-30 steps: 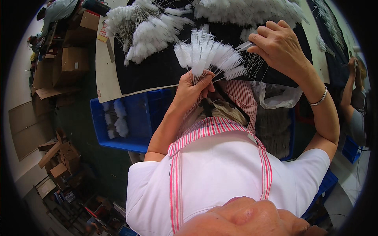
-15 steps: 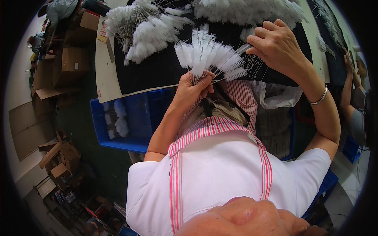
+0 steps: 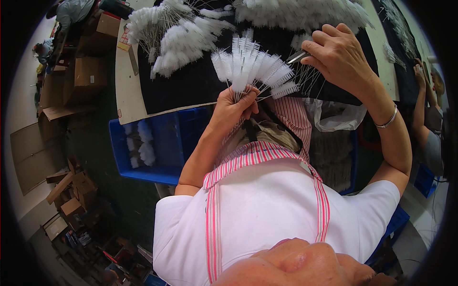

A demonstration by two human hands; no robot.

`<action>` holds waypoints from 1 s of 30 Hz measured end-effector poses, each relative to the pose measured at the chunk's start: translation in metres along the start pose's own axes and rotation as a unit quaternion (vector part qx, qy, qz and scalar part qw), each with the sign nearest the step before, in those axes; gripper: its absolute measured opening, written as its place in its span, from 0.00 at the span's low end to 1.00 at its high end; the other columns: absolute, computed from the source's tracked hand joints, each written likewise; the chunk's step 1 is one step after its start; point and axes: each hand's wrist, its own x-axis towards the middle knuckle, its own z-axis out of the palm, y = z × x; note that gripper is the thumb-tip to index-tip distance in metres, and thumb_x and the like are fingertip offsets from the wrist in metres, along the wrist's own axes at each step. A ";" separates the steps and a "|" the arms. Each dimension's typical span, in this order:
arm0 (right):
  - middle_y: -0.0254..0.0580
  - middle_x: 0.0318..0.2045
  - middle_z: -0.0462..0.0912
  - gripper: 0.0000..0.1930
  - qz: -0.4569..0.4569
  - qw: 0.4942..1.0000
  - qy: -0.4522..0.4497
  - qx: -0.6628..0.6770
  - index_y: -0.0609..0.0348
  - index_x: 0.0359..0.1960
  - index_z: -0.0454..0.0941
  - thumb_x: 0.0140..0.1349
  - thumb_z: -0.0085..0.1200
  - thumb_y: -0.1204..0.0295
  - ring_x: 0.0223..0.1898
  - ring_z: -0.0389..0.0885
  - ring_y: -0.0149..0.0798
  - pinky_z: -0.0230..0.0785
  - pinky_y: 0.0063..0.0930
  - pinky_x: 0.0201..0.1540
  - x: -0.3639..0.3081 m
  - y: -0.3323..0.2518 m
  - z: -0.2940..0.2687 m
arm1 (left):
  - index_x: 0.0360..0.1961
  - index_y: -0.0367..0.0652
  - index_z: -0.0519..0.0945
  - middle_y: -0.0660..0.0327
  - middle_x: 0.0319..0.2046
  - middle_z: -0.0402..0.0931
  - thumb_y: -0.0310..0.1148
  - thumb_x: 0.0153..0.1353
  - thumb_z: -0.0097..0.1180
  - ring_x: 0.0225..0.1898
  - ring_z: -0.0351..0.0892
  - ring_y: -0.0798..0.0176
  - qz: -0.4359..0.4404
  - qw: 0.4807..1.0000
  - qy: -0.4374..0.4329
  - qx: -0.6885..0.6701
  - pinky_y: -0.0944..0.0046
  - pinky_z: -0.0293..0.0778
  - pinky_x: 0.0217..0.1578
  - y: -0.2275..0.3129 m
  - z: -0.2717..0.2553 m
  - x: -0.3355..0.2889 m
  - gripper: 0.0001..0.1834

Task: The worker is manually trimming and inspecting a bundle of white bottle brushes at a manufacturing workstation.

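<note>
My left hand (image 3: 237, 101) is closed around the thin wire stems of several small white bristle brushes (image 3: 249, 62). Their heads spread upward like a fan above the near edge of the table. At the fan's right side, my right hand (image 3: 338, 56) is closed on a pointed silver metal tool (image 3: 298, 57). Its tip lies close to the outer bristles; whether they touch I cannot tell. The fist hides the rest of the tool, so its exact kind does not show. Below it, loose wire stems (image 3: 310, 80) lie on the black cloth.
Piles of similar white brushes (image 3: 188, 45) cover the back of the black cloth (image 3: 167, 93) on the table. A blue bin (image 3: 164, 177) with brushes stands at left, a clear plastic bag (image 3: 336, 119) hangs below the edge. Cardboard boxes (image 3: 90, 78) line the left; another person (image 3: 429, 128) sits far right.
My right hand has shifted slightly right, and more of the metal tool's pointed end shows. The left hand and its brush fan are nearly still.
</note>
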 end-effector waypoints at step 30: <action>0.31 0.16 0.67 0.05 0.431 0.278 0.239 0.825 0.63 0.33 0.72 0.60 0.53 0.74 0.11 0.68 0.29 0.67 0.24 0.11 -0.010 -0.138 0.093 | 0.32 0.44 0.67 0.59 0.21 0.76 0.42 0.64 0.49 0.15 0.71 0.71 0.059 0.977 0.055 -0.196 0.74 0.63 0.13 -0.026 0.038 0.030 0.12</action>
